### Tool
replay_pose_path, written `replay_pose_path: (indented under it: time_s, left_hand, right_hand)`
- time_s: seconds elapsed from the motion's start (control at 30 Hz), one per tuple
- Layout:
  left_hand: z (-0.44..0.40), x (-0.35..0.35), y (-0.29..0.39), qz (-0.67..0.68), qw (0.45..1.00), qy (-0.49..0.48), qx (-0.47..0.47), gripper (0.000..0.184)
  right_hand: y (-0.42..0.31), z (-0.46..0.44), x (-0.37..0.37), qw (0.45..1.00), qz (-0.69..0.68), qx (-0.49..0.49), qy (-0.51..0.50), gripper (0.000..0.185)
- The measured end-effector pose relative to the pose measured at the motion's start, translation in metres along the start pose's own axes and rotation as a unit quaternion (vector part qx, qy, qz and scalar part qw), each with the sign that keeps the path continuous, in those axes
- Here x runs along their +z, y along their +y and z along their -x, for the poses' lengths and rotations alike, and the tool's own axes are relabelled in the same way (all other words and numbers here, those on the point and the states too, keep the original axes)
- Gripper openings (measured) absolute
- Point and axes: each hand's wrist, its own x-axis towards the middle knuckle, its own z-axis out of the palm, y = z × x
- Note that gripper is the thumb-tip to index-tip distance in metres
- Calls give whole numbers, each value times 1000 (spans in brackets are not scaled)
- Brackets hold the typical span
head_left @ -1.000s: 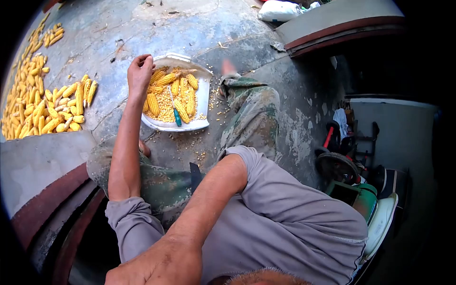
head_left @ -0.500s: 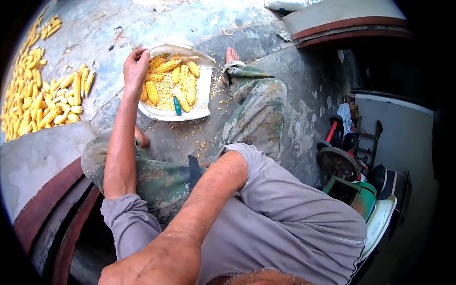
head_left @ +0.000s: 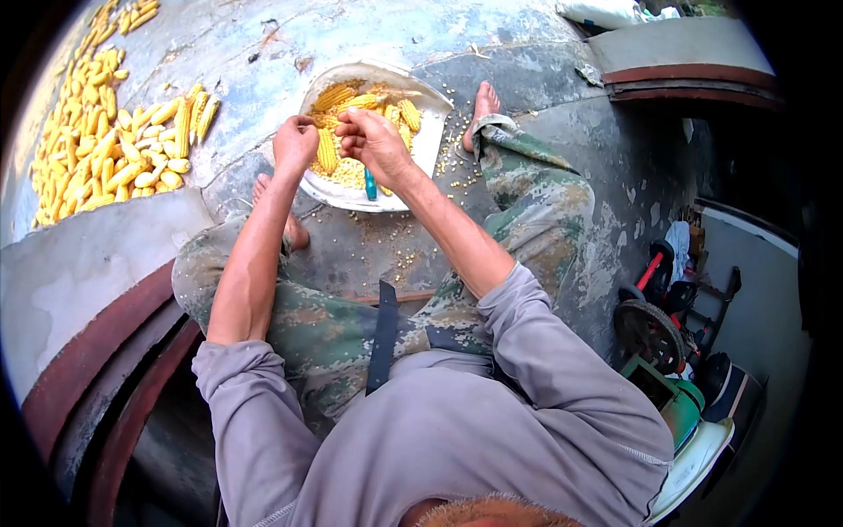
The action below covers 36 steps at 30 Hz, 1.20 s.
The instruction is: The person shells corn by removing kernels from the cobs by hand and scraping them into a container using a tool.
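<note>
A white basin (head_left: pixel 428 145) stands on the floor between the feet, with several yellow corn cobs (head_left: pixel 327 151) and loose kernels (head_left: pixel 348 174) inside. A tool with a green handle (head_left: pixel 371 185) lies in it, its shaft hidden from view. My left hand (head_left: pixel 296 143) is over the basin's left rim, its fingers curled together; whatever they hold is too small to name. Over the middle of the basin is my right hand (head_left: pixel 373 145), its fingers bent and apart, with nothing visible between them.
A large pile of corn cobs (head_left: pixel 105 149) lies on the floor at the left. Scattered kernels (head_left: pixel 404 259) surround the basin. At the right are a black wheel (head_left: pixel 648 336), a green machine (head_left: pixel 683 410) and a raised ledge (head_left: pixel 685 53). A white sack (head_left: pixel 601 11) lies at the top.
My right hand has moved from near the body at the bottom to above the basin. My left hand stays by the basin's left side. The view has shifted, so the basin appears further right.
</note>
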Motion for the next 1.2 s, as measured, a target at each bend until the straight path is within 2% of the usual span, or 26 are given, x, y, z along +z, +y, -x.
replay_pose_path:
  time_s: [0.03, 0.1, 0.17, 0.2, 0.27, 0.3, 0.37, 0.43, 0.47, 0.57, 0.63, 0.7, 0.83, 0.87, 1.0, 1.1, 1.17, 1.2]
  left_hand:
    - [-4, 8, -17, -42, 999, -7, -4, 31]
    - [1, 18, -31, -112, 992, -40, -31, 32]
    - [3, 36, -42, -172, 978, -95, -70, 39]
    - [4, 45, -46, -174, 976, -109, -76, 38]
    - [-4, 69, -61, -195, 969, -124, -84, 38]
    - [-5, 78, -64, -200, 967, -122, -96, 37]
    - [-8, 91, -70, -191, 963, -136, -132, 38]
    - [-5, 103, -79, -186, 971, -56, -137, 40]
    - [-7, 106, -84, -185, 970, -69, -139, 45]
    - [-13, 117, -104, -174, 973, -50, -140, 49]
    - [-12, 120, -107, -175, 974, -46, -133, 50]
    - [-13, 126, -103, -133, 982, -11, -133, 47]
    - [-12, 127, -114, -120, 987, -2, -108, 44]
    - [-10, 127, -116, -119, 986, -3, -112, 44]
    - [-13, 117, -112, -95, 991, 10, -94, 33]
    - [-10, 116, -107, -90, 990, 19, -103, 27]
    - [-9, 114, -104, -61, 991, -32, -113, 27]
    - [-9, 116, -105, -74, 990, -44, -116, 27]
  right_hand:
    - [14, -13, -33, 995, 59, 21, 79, 23]
    - [63, -33, -107, 962, 219, 68, 144, 29]
    - [91, -22, -140, 924, 319, 139, 161, 36]
    - [107, -17, -152, 916, 331, 147, 171, 37]
    - [123, -3, -164, 905, 377, 152, 127, 45]
    - [142, -2, -181, 896, 405, 129, 128, 49]
    - [158, 1, -191, 903, 383, 130, 144, 53]
    - [153, 2, -188, 898, 394, 141, 135, 53]
    - [150, 2, -184, 894, 404, 148, 123, 53]
    - [168, -11, -191, 869, 471, 102, 116, 53]
    - [168, -15, -182, 866, 469, 113, 135, 53]
    - [168, -21, -170, 802, 574, 62, 156, 53]
    - [167, -31, -150, 770, 601, 114, 182, 46]
    - [165, -33, -149, 795, 572, 116, 168, 45]
    - [162, -31, -151, 809, 547, 116, 182, 44]
    - [162, -25, -156, 882, 358, 208, 224, 38]
    - [165, -20, -167, 870, 387, 210, 221, 37]
    - [170, -18, -175, 849, 457, 174, 199, 39]
